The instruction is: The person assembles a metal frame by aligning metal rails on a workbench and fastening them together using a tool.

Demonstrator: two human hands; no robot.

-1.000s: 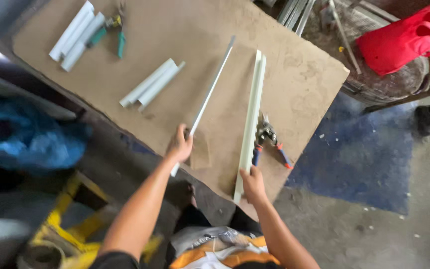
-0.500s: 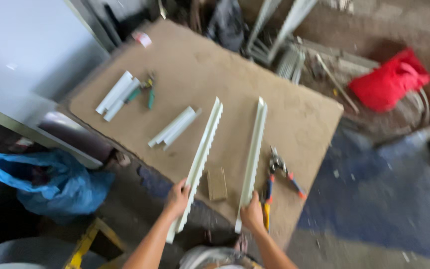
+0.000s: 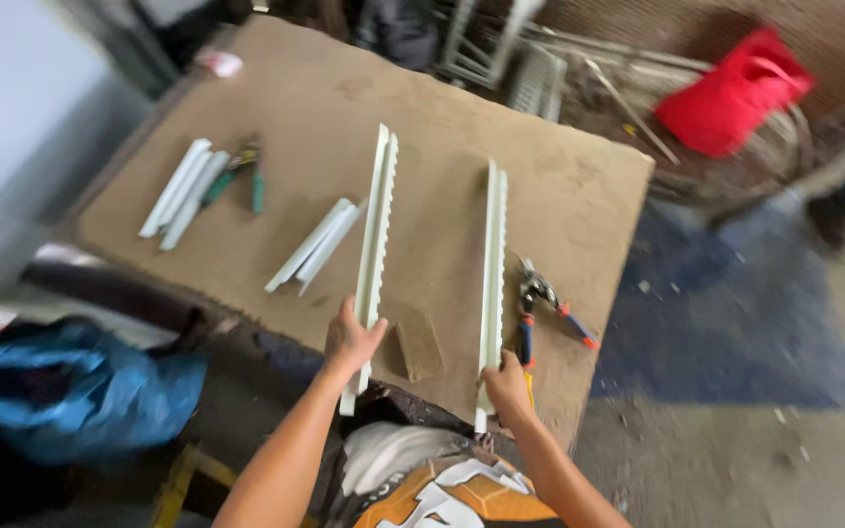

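At the near edge of the brown surface point(image 3: 276, 117), two long pale strips are held, one by each hand. The left hand point(image 3: 351, 340) is closed around the near part of the left strip point(image 3: 374, 235), which has a toothed edge and lies flat on the surface, with its near end sticking out over the edge. The right hand point(image 3: 506, 383) is closed around the near end of the right strip point(image 3: 492, 254), which also lies along the surface and points away from the person. The two strips are almost parallel and stay well apart.

Between the two hands, a small brown block point(image 3: 417, 344) is seen on the surface. Just beside the right strip, on its right side, a pair of snips point(image 3: 540, 303) with red and blue handles is lying. Below the surface, on the left, a blue plastic bag point(image 3: 70, 386) is visible.

Further away, to the left of the left strip, two short pale pieces point(image 3: 313, 244) are placed together at a slant. Still further left, a bundle of short pale pieces point(image 3: 180, 193) is lying, with green-handled pliers point(image 3: 244, 168) touching it.

Beyond the far right corner of the surface, a red bag point(image 3: 731, 93) is resting among metal scrap on the floor. The picture is blurred there.
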